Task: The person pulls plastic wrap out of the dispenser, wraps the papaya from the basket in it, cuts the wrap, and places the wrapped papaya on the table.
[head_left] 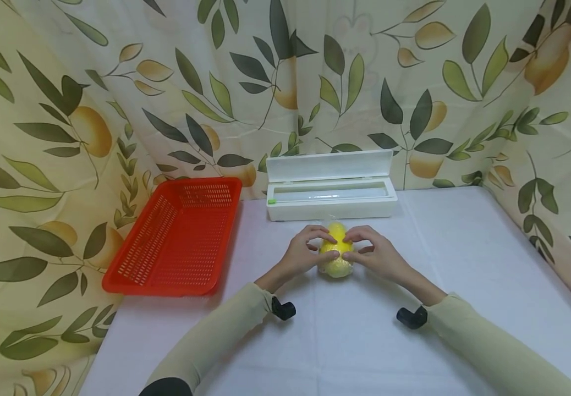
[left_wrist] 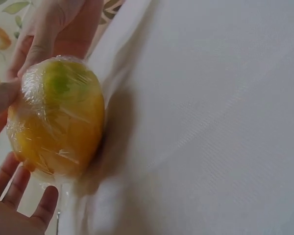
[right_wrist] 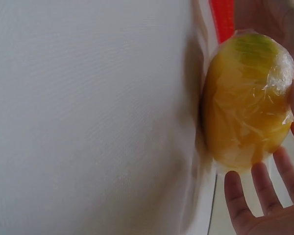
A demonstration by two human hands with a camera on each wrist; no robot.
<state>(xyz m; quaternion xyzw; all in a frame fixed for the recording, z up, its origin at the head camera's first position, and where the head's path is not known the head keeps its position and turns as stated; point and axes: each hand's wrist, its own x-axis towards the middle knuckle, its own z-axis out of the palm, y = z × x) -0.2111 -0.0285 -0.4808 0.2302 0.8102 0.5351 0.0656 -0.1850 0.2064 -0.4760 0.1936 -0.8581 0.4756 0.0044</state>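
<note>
A yellow mango-like fruit (head_left: 337,266) with a green patch sits on the table, wrapped in clear film (left_wrist: 34,88) that wrinkles over its skin. From the left, my left hand (head_left: 301,252) holds it, thumb and bent index finger on its upper side. My right hand (head_left: 380,254) mirrors this from the right, the two thumbs nearly meeting on top. Other fingers of my left hand (left_wrist: 19,205) spread beside the fruit in the left wrist view. In the right wrist view, my right hand (right_wrist: 269,205) has fingertips right at the film.
Behind the fruit stands a long white film dispenser box (head_left: 332,211), lid (head_left: 330,166) raised, with a film roll (head_left: 330,193) inside. A red perforated basket (head_left: 166,242) is on the left of the white-covered table (head_left: 464,264). Leaf-patterned cloth (head_left: 166,110) hangs behind.
</note>
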